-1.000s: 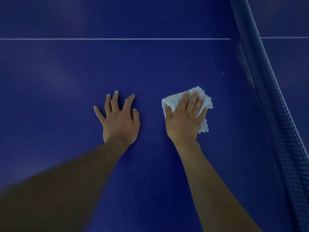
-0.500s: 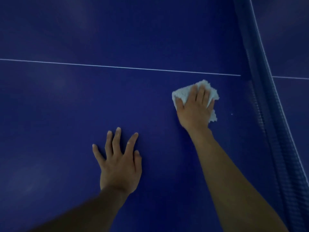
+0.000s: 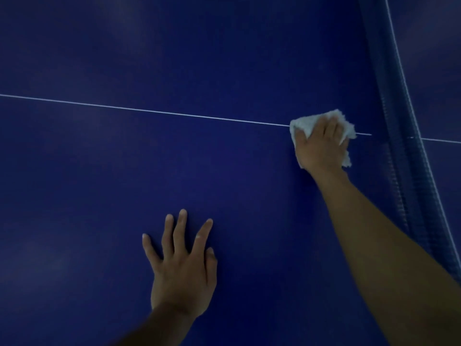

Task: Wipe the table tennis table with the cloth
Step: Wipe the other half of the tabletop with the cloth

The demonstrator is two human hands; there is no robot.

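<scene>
The dark blue table tennis table (image 3: 124, 171) fills the view, with a thin white centre line (image 3: 149, 110) running across it. A crumpled white cloth (image 3: 303, 124) lies on that line near the net, under my right hand (image 3: 320, 146), which presses it down with fingers laid flat over it. Most of the cloth is hidden by the hand. My left hand (image 3: 182, 265) rests flat on the table nearer to me, fingers spread, holding nothing.
The blue net (image 3: 399, 151) with its white top band runs down the right side, close to the cloth. Beyond it lies the other half of the table (image 3: 436, 71).
My right hand has slid the cloth away from me and to the right, up onto the white line near the net. My left hand has stayed planted on the table.
</scene>
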